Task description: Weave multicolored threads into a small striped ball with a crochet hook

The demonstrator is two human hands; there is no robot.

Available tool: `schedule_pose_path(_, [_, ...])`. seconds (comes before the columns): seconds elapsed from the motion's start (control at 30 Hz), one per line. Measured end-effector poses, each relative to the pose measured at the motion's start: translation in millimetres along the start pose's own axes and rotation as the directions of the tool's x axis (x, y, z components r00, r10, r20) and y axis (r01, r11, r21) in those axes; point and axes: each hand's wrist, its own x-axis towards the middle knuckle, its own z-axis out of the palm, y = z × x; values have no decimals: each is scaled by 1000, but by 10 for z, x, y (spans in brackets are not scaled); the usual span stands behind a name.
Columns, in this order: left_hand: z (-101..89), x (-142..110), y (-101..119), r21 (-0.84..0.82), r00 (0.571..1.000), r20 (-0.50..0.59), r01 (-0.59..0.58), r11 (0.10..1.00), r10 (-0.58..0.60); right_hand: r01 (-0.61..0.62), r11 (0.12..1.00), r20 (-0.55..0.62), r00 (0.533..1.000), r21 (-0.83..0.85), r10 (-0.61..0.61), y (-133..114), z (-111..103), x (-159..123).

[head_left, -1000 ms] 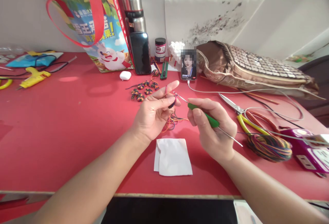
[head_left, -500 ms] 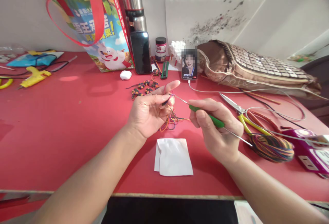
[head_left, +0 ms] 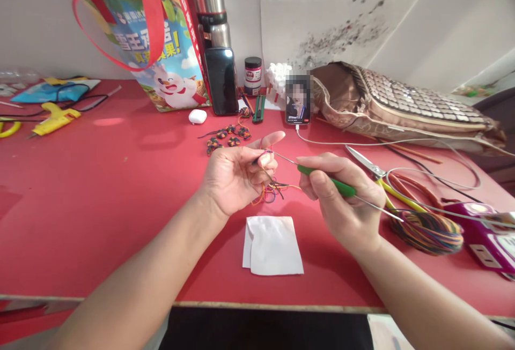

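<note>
Between the thumb and fingers of my left hand (head_left: 239,176) is a small piece of multicoloured yarn work, with a pink-red strand looped over the index finger. My right hand (head_left: 348,200) grips the green handle of a crochet hook (head_left: 328,180); its thin metal shaft reaches left to the yarn at my left fingertips, and another metal end sticks out behind the palm. Loose multicoloured yarn (head_left: 270,195) lies on the table just below my left fingers. Several small dark, orange-flecked crocheted pieces (head_left: 221,133) lie beyond my left hand. The hook's tip is too small to make out.
A folded white cloth (head_left: 276,245) lies in front of me. To the right are scissors (head_left: 376,170), a yarn bundle (head_left: 428,232), a purple power strip (head_left: 478,232) and a white cable. Behind stand a phone (head_left: 298,101), a dark phone (head_left: 222,82) and a shopping bag (head_left: 169,44).
My left thumb has bent down over the yarn work, and a dark strand now hangs below it. My right hand and the crochet hook have shifted slightly right and down.
</note>
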Motion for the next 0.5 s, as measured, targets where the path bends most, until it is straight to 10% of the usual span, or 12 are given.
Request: schedule_pose_path(0.5, [154,-26,44,50,979,-200,-33,998,42,35,999,19,999,35,-36,0,7,19])
